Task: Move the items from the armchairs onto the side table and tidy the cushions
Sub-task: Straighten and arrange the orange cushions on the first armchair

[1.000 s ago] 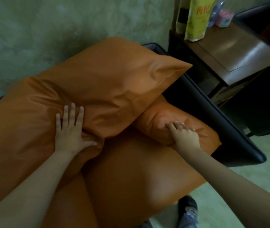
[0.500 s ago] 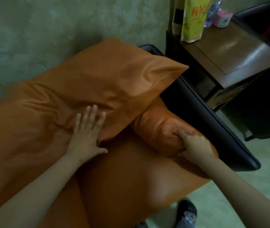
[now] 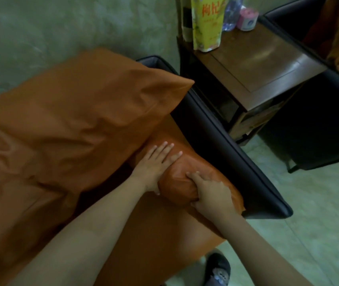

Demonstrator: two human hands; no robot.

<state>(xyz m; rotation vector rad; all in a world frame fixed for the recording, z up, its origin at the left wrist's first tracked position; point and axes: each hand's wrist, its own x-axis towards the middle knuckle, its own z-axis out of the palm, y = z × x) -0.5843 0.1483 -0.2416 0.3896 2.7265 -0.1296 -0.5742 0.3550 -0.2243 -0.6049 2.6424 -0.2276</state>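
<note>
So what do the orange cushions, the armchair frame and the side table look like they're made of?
Large cushion and small cushion under the right hand: smooth orange faux leather or coated fabric, with soft sheen and creases. Armchair arm: dark, glossy, leather-like padding. Side table: dark polished wood; it reflects light and shows a framed panel.

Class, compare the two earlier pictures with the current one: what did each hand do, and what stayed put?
The left hand left the big back cushion and moved right, now lying flat on the small orange cushion. The right hand went from touching that cushion to gripping its end. The side table and its yellow packet stayed as they were.
</note>
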